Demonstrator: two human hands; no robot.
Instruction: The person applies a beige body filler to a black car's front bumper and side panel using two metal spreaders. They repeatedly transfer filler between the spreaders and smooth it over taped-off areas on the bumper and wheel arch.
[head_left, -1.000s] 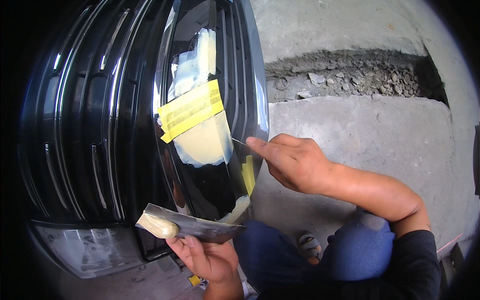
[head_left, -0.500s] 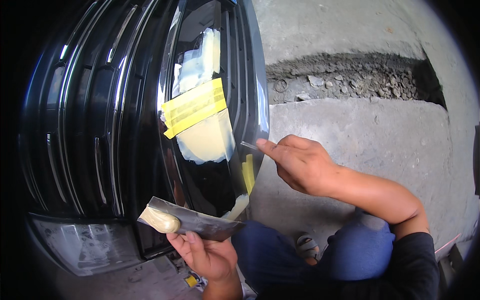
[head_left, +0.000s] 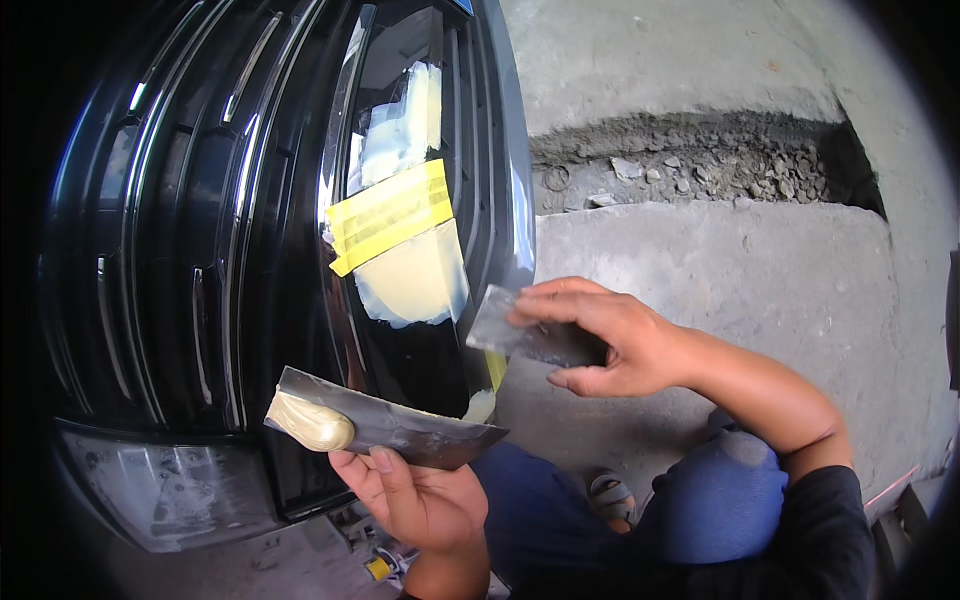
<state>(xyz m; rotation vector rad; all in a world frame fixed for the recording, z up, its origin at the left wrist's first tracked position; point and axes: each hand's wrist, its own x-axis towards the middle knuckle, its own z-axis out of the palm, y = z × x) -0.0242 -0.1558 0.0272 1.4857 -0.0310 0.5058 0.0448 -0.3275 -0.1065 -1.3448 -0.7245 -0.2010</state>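
Note:
My left hand (head_left: 425, 505) grips a dark, flat putty board (head_left: 405, 428) by its lower edge, thumb on the face. A smooth cream lump of filler putty (head_left: 318, 424) sits at the board's left end. In my right hand (head_left: 640, 345) is a thin grey putty spreader (head_left: 510, 330), pinched between fingers and thumb, its face turned up beside the car's dark trim. Just left of the spreader, apart from it, lies a cream filler patch (head_left: 415, 280) on a glossy black panel. Yellow masking tape (head_left: 392, 215) crosses the panel along that patch's upper edge.
A second, streaky filler patch (head_left: 405, 125) lies beyond the tape. The car's ribbed grille (head_left: 190, 250) and headlight (head_left: 175, 490) fill the left. Broken stones (head_left: 720, 175) lie in a trench in the concrete floor (head_left: 720, 260). My bent knee (head_left: 720, 495) is below my right forearm.
The spreader in my right hand has turned from edge-on to face-up, and the hand has opened out around it. My left hand has raised the board slightly.

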